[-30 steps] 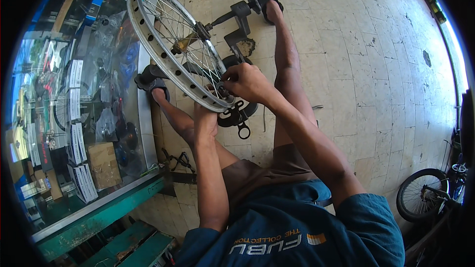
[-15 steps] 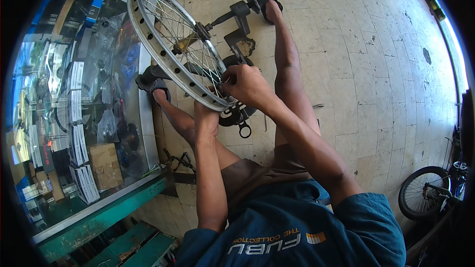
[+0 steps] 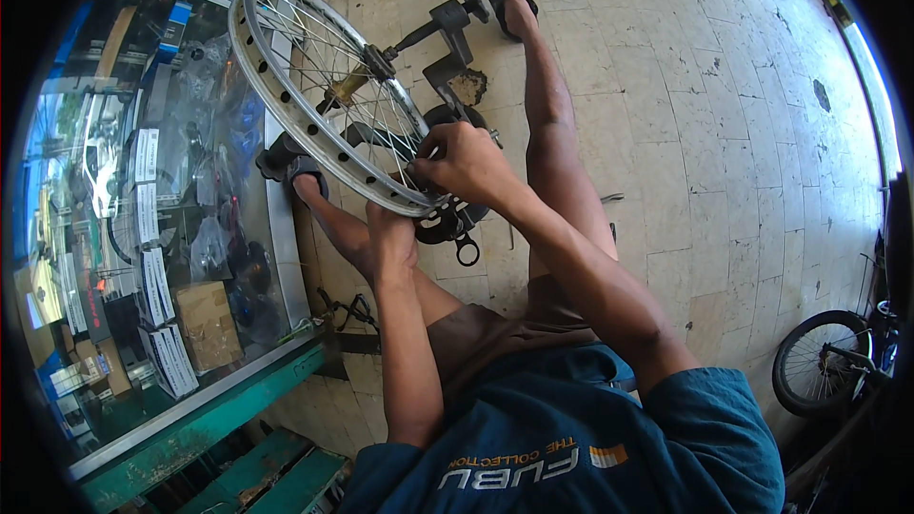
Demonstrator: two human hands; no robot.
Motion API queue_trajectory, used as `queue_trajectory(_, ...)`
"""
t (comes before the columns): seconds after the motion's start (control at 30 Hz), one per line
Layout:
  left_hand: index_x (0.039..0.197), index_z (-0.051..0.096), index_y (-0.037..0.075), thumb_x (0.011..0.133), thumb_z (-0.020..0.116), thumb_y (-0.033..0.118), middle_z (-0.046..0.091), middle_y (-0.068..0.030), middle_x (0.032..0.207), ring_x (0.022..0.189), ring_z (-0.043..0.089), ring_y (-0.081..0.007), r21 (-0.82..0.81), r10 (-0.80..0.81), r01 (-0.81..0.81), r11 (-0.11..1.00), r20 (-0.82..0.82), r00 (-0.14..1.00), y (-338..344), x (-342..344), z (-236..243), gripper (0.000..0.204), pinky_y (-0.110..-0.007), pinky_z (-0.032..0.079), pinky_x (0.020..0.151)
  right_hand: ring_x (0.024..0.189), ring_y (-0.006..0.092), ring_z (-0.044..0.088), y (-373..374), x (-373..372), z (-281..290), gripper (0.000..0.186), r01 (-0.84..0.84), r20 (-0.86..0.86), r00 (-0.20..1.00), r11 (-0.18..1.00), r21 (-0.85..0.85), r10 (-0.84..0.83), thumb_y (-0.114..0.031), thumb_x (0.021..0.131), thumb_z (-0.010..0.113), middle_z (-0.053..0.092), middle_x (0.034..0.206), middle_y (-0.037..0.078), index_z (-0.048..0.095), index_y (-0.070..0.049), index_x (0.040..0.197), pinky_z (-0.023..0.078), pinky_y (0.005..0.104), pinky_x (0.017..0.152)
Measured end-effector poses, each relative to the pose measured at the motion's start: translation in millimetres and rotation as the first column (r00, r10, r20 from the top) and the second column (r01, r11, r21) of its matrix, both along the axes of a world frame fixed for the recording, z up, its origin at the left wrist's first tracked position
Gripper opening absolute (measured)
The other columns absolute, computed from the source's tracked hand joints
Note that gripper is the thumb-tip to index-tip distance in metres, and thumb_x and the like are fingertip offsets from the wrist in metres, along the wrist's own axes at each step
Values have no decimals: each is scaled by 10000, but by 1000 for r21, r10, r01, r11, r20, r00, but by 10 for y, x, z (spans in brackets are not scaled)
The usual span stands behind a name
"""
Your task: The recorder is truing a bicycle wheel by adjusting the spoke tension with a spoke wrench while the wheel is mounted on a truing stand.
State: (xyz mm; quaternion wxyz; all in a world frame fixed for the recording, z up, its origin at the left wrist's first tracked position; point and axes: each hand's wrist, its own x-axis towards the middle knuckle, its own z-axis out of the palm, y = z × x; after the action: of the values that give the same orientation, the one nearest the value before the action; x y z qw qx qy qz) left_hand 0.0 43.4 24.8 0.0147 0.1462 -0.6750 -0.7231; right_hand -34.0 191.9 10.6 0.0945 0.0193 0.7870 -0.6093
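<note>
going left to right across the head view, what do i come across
white boxes in the glass case → brown cardboard box → spoked wheel → person's right grip → bicycle near the right edge.

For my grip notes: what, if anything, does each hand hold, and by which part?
The left hand seems to hold the wheel by its lower rim; the right hand is at the spokes, its grip unclear.

Silver wheel rim (image 3: 300,116), dark-teal shirt (image 3: 562,409)
</note>
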Motion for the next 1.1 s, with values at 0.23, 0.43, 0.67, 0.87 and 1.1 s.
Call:
queue_trajectory(0.23, 1479, 282, 135, 953, 590, 45, 647, -109, 991, 658, 580, -125, -47, -15, 17, 999, 55, 998, -4, -6, -13, 617, -225, 444, 485, 583, 185, 634, 20, 37, 33, 239, 27, 30, 999, 999, -40, -26, -195, 812, 736, 704, 704, 111, 755, 10, 935, 515, 325, 571)
queue_trajectory(0.43, 1593, 136, 166, 945, 604, 51, 633, -120, 971, 572, 550, -119, -209, -40, 39, 977, 0, 999, -147, -41, -216, 808, -229, 422, 404, 582, 198, 625, -17, 49, 19, 234, 27, -8, 1000, 999, -31, -27, -195, 811, 712, 694, 702, 105, 743, 8, 923, 511, 332, 569)
queue_trajectory(0.67, 1570, 179, 154, 951, 605, 38, 637, -133, 1000, 602, 572, -135, -81, -25, 25, 996, -2, 1000, -130, -40, -249, 760, -237, 445, 424, 601, 215, 626, -70, 24, -38, 245, 26, -42, 999, 999, 22, -25, -216, 820, 697, 696, 717, 99, 739, -5, 936, 514, 346, 593)
queue_trajectory(0.87, 1546, 221, 142, 958, 607, 25, 642, -145, 1028, 632, 594, -152, 48, -6, 6, 999, -3, 1000, -119, -35, -256, 713, -244, 467, 444, 662, 273, 665, -19, -29, -72, 265, -5, 32, 999, 1000, -1, 5, -211, 801, 697, 719, 772, 126, 745, -5, 960, 541, 381, 650)
queue_trajectory(1.1, 1501, 282, 125, 970, 602, 35, 648, -140, 1043, 662, 610, -156, 92, -22, 21, 996, 18, 1000, -116, 6, -265, 626, -244, 480, 472, 728, 302, 700, -4, -44, -55, 247, -39, -30, 999, 995, -94, 36, -178, 781, 695, 740, 845, 141, 754, -18, 960, 559, 400, 696)
